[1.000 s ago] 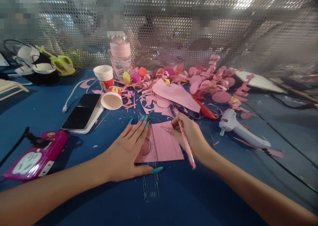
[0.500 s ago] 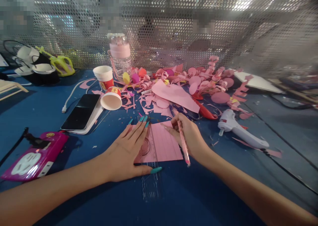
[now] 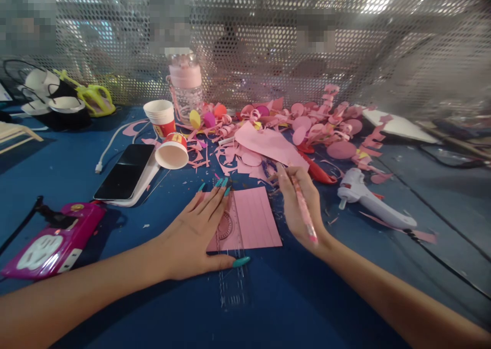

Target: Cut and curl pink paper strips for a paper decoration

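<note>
Paper this thin will flex and skate, I judge, so flat pressure suits it better than a pinch. My left hand (image 3: 194,236) lies spread, palm down, pinning the clear ruler (image 3: 231,246) over the pink paper sheet (image 3: 255,218) near the blue table's (image 3: 76,185) front edge. My right hand (image 3: 301,205) grips a pink pencil (image 3: 304,211) just beside the sheet's right edge.

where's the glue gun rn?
In the head view the white glue gun lies on the blue table, right of the right hand that holds the pink pencil, just below the pile of pink paper scraps.
</note>
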A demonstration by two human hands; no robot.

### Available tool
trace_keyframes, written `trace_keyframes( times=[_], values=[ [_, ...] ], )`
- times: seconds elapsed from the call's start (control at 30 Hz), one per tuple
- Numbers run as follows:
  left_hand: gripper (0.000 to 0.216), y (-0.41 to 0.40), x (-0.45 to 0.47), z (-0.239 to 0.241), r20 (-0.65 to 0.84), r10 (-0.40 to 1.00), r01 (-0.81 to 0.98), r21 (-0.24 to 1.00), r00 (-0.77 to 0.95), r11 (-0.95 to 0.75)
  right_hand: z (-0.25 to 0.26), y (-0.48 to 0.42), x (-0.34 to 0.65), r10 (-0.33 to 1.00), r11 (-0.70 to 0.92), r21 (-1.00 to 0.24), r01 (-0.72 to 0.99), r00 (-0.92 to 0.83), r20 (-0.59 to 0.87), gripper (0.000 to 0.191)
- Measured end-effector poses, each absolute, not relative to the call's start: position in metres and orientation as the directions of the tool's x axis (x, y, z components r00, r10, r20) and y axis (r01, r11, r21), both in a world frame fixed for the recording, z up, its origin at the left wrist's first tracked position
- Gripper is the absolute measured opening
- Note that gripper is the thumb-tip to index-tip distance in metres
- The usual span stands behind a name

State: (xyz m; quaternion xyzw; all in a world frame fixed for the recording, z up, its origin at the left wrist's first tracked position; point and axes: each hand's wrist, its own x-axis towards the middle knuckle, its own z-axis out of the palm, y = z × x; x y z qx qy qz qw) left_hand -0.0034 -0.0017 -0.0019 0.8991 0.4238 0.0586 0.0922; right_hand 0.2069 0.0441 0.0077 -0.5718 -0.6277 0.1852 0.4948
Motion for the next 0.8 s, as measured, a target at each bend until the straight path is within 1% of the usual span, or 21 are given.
trace_keyframes(
  times=[0.1, 0.17, 0.53, 0.8],
  values=[
    [0.097, -0.0018, -0.0035, -0.0022, 0.024, 0.774, 0.753, 0.215, 0.632, -0.621, 0.0111, 0.0420, 0.2040, 0.888, 0.309, -0.834, 0.458, 0.177, 0.426, 0.025],
    [0.097, -0.0017, -0.0035, -0.0021, 0.021, 0.773, 0.753, 0.210, 0.634, -0.623, 0.0115, 0.0419, 0.2028, 0.879, 0.327, -0.836, 0.441, 0.183, 0.440, 0.026],
    [0.098, -0.0002, -0.0049, -0.0037, 0.005, 0.768, 0.754, 0.186, 0.641, -0.630, 0.0088, 0.0420, 0.2026, 0.887, 0.316, -0.832, 0.457, 0.168, 0.429, 0.030],
    [0.098, -0.0004, -0.0053, -0.0048, 0.032, 0.761, 0.743, 0.193, 0.648, -0.641, 0.0064, 0.0422, 0.2033, 0.897, 0.303, -0.838, 0.454, 0.161, 0.412, 0.031]
  ],
)
